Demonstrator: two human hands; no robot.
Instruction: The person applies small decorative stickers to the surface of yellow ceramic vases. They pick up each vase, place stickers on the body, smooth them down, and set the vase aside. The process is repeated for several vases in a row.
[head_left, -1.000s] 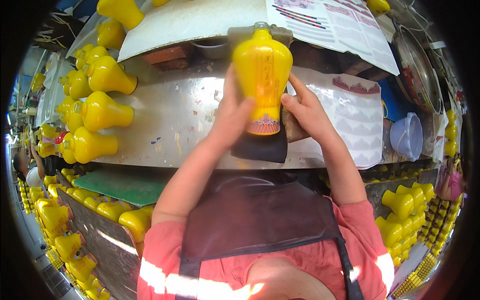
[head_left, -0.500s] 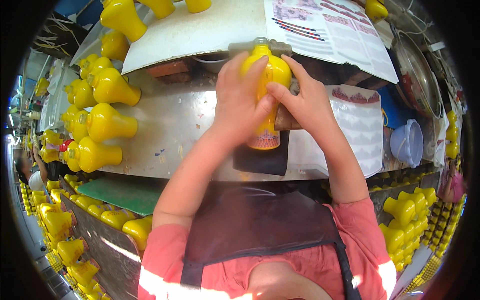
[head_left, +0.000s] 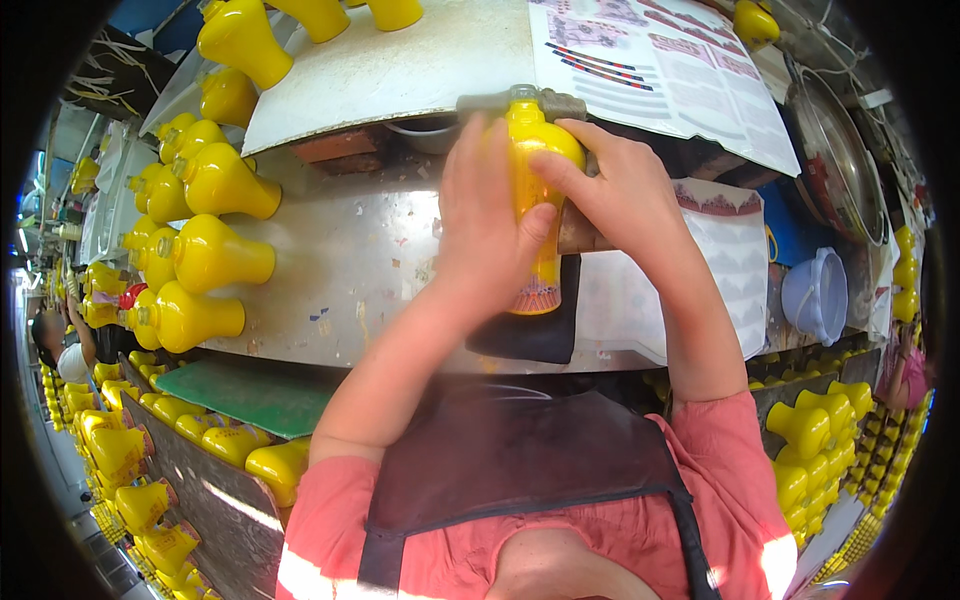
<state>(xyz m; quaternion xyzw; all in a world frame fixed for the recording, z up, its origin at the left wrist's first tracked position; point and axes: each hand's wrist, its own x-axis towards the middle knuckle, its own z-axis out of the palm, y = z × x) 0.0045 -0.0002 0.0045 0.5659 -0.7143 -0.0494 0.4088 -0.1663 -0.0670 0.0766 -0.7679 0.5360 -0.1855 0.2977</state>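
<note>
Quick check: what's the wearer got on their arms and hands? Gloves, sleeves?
Both hands bare: no gloves on the left hand or right hand. Forearms uncovered, no watch or jewellery visible. Short coral-pink sleeves with pale reflective bands, under a dark apron with shoulder straps.

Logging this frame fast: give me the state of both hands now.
Left hand: closed around the yellow bottle.
Right hand: closed on the same bottle, fingers over its upper part.

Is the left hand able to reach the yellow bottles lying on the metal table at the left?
Probably yes. The left hand now grips the yellow bottle with the right hand, but bare metal table lies between it and the lying bottles.
</note>
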